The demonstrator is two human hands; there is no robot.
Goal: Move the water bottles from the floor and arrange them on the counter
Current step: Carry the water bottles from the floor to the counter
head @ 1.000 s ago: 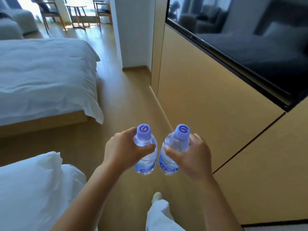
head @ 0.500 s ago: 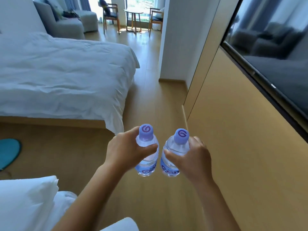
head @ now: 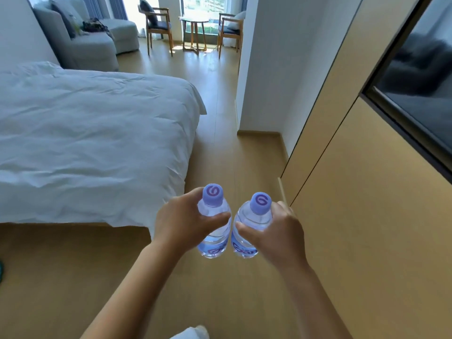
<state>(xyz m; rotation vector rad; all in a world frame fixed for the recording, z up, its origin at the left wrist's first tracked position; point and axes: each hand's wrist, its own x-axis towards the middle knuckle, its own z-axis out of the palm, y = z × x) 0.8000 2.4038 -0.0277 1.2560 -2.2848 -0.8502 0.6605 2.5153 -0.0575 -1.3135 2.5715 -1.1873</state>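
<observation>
The left hand (head: 182,220) grips a clear plastic water bottle with a purple cap (head: 213,221); at its 3 o'clock, the right hand (head: 276,232) grips a second clear purple-capped bottle (head: 249,226), both upright above the wooden floor (head: 220,289). A white-sheeted bed (head: 93,143) lies at 10 o'clock.

I am looking into a hotel-style bedroom, or a bedroom suite in a home. A wide bed with a rumpled white duvet (head: 93,143) fills the left side, on a low wooden base. The light wooden plank floor (head: 220,94) runs ahead to a sitting corner by a bright window: a grey upholstered sofa with dark cushions (head: 83,42), two wooden armchairs with dark seat pads (head: 157,23) and, between them, a small round wooden table (head: 194,30). On my right, tan wooden wall panelling (head: 354,216) carries a large black flat screen (head: 420,89), and a white wall pillar (head: 264,69) stands beyond it.
</observation>
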